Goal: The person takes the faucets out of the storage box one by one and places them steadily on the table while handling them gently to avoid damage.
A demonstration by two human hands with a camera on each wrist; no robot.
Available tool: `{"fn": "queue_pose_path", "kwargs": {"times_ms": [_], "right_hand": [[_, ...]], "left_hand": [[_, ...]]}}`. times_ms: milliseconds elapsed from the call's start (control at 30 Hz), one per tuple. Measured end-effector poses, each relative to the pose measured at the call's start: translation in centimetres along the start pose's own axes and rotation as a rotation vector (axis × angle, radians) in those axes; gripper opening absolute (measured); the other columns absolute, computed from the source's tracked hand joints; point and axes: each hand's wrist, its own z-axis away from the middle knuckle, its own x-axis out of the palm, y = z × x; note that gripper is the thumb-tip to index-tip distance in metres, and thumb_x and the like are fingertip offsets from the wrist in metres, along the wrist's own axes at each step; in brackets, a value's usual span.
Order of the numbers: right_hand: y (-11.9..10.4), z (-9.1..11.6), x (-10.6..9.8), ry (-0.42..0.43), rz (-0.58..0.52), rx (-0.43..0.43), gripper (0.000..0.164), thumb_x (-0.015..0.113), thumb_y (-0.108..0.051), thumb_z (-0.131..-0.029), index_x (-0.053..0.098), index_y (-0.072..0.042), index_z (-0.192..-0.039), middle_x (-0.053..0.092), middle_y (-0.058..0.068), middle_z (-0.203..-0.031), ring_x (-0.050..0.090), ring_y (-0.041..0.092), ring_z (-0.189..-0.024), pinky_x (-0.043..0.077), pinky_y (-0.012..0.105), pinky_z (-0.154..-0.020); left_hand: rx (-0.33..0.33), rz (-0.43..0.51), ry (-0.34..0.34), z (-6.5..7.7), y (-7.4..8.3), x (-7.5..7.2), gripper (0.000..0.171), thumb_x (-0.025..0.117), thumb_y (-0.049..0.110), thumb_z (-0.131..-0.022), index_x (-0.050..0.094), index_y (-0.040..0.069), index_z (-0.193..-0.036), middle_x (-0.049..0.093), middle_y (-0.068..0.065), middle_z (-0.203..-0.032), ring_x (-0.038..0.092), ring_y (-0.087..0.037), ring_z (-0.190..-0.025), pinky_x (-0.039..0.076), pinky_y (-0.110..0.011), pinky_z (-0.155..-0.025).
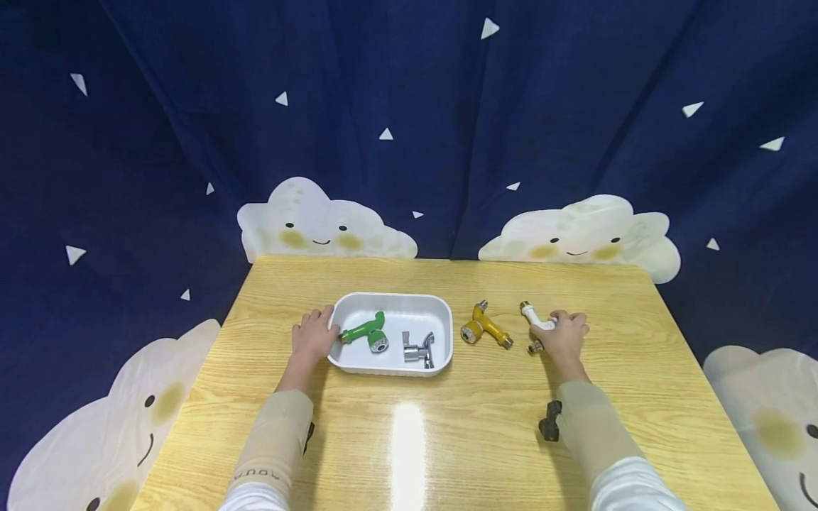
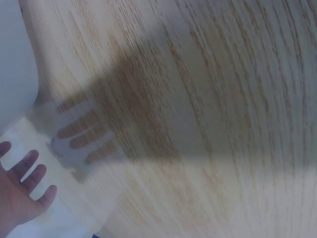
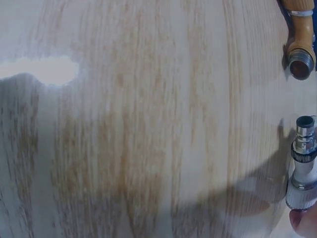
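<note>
At the left end of a white tray [image 1: 390,370], my left hand [image 1: 313,336] rests against the rim, its thumb side at the edge. The left wrist view shows that hand's fingers [image 2: 32,179] spread apart beside the tray wall. Inside the tray lie a green faucet [image 1: 366,329] and a chrome faucet [image 1: 418,350]. My right hand [image 1: 564,336] grips a white faucet [image 1: 534,315] on the table, covering part of its body. In the right wrist view, the white faucet's metal end [image 3: 304,134] shows beside a fingertip.
Between the tray and my right hand lies a yellow faucet [image 1: 487,326]. Everything stands on a wooden table [image 1: 486,426] with a bright light reflection near its front. Behind the table hangs a dark blue curtain [image 1: 434,85] with white cloud prints.
</note>
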Motion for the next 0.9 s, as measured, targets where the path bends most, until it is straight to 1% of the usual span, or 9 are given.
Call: {"fn": "queue_pose_path", "kwargs": {"times_ms": [233,600,800,900], "right_hand": [[0.05,0.17,0.36,0.025,0.009,0.007,0.055,0.069,-0.025,-0.071,0.050,0.003,-0.114,0.029,0.026,-0.116,0.027,0.042,-0.104,0.036,0.049,-0.077],[0.20,0.72,0.67,0.079,-0.010,-0.020,0.052,0.071,-0.024,-0.073,0.051,0.003,-0.112,0.031,0.023,-0.113,0.028,0.040,-0.102,0.034,0.047,-0.075],[0.18,0.70,0.60,0.079,0.000,-0.033,0.052,0.071,-0.025,-0.073,0.050,0.002,-0.112,0.031,0.024,-0.112,0.028,0.040,-0.101,0.033,0.048,-0.074],[0.16,0.61,0.53,0.073,0.008,-0.033,0.055,0.072,-0.026,-0.073,0.049,0.002,-0.113,0.031,0.025,-0.113,0.029,0.041,-0.102,0.033,0.049,-0.076]], "left_hand": [[0.001,-0.004,0.000,-0.04,0.06,0.01,0.054,0.037,0.034,-0.091,0.031,0.014,-0.141,0.042,-0.020,-0.132,0.037,-0.039,-0.119,0.029,-0.060,-0.094],[-0.003,0.005,-0.003,0.03,0.12,0.01,0.054,0.037,0.035,-0.091,0.031,0.014,-0.141,0.043,-0.019,-0.131,0.037,-0.038,-0.119,0.030,-0.060,-0.094],[-0.007,0.012,-0.006,0.06,0.08,0.03,0.054,0.037,0.035,-0.092,0.030,0.015,-0.141,0.043,-0.019,-0.131,0.037,-0.038,-0.119,0.030,-0.060,-0.094],[-0.007,0.015,-0.003,0.04,0.03,0.06,0.054,0.037,0.035,-0.092,0.031,0.014,-0.141,0.043,-0.019,-0.131,0.037,-0.038,-0.119,0.030,-0.060,-0.094]]}}
